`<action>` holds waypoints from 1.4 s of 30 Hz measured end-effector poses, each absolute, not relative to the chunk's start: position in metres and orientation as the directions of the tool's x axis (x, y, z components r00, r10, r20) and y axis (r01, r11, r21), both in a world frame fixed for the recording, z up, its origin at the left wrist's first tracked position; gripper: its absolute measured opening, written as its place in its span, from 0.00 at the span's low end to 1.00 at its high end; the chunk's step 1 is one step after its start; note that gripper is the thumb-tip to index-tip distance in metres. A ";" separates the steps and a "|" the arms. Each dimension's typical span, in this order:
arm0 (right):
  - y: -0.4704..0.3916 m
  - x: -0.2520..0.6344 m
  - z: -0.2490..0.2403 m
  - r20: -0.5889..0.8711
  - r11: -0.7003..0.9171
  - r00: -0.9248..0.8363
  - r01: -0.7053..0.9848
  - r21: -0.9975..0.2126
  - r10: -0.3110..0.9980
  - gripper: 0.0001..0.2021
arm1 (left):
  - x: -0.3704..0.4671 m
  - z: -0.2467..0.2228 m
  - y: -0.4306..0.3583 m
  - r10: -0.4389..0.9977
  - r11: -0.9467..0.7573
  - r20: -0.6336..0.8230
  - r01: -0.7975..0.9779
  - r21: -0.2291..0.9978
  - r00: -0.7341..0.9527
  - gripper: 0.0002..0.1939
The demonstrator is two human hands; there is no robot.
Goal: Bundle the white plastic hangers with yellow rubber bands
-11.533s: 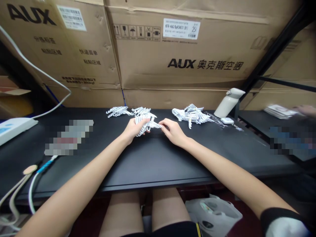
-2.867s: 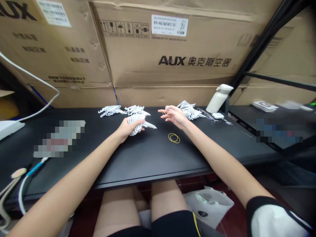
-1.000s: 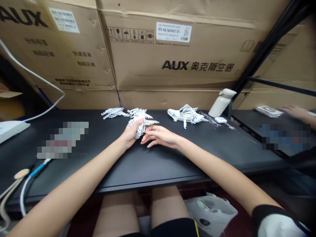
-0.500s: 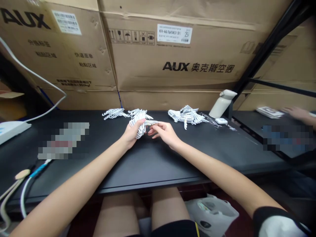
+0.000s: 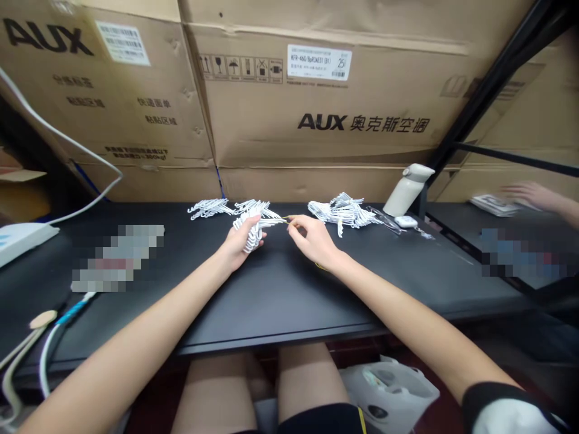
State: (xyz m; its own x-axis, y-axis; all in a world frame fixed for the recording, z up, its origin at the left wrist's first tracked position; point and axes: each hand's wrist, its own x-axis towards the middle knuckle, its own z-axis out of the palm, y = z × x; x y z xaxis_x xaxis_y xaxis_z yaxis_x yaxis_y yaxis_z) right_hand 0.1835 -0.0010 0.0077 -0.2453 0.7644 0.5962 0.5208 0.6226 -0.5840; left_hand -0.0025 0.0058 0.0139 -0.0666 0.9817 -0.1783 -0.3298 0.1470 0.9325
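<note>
My left hand [image 5: 237, 244] is closed around a bundle of thin white hooks [image 5: 253, 237], whose curved ends stick out below the thumb. Beside it my right hand [image 5: 312, 241] pinches a thin yellow band [image 5: 285, 217], stretched out from the right end of the bundle. It looks like a rubber band; how it runs around the bundle is hidden. Another thin yellow strand shows at my right wrist. Behind my left hand lie loose groups of similar white hooks [image 5: 208, 208], and a larger pile of hooks [image 5: 348, 214] lies to the right.
A cream bottle [image 5: 407, 190] leans at the back right, near a small white case [image 5: 406, 222]. Large cardboard boxes [image 5: 316, 144] stand behind the black table [image 5: 289, 301]. Left are a white cable and a blurred-out object. Another person's hand [image 5: 527, 194] is far right.
My right hand has moved slightly right, away from the bundle, drawing the yellow band out. My left hand has shifted slightly left with the hooks.
</note>
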 end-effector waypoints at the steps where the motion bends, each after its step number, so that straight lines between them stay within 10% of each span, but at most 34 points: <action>1: -0.001 0.184 0.008 0.604 0.633 -0.251 0.511 -0.582 0.757 0.09 | -0.002 0.014 0.006 0.981 0.148 -0.181 -0.328 0.933 -0.071 0.10; 11: -0.002 0.184 0.004 0.577 0.634 -0.262 0.300 -0.713 0.773 0.12 | -0.005 0.016 0.007 0.982 0.147 -0.177 -0.343 0.928 -0.059 0.09; 18: -0.013 0.178 0.011 0.600 0.693 -0.350 0.301 -0.655 0.719 0.32 | -0.005 0.014 0.006 0.989 0.126 -0.144 -0.335 0.934 -0.029 0.09; 26: -0.019 0.168 0.013 0.673 0.743 -0.316 0.276 -0.610 0.669 0.16 | 0.005 0.011 -0.007 0.936 0.071 0.034 -0.282 0.957 0.352 0.16; 34: -0.018 0.158 0.006 0.288 0.263 -0.332 -0.117 -0.958 0.898 0.21 | 0.004 0.011 -0.005 0.959 0.049 0.026 -0.253 0.966 0.282 0.13; 42: -0.017 0.159 0.016 -0.090 -0.273 -0.422 -0.396 -0.877 0.902 0.14 | 0.003 0.009 0.001 0.985 0.113 -0.076 -0.249 0.962 0.153 0.14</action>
State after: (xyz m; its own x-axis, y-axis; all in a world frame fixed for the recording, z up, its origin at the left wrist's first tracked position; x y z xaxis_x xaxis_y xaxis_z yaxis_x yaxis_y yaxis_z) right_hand 0.1588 -0.0168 0.0164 -0.4216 0.9023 -0.0904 -0.3960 -0.2729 -0.8768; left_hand 0.0030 0.0011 0.0085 0.1528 0.9853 -0.0762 -0.2490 0.1130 0.9619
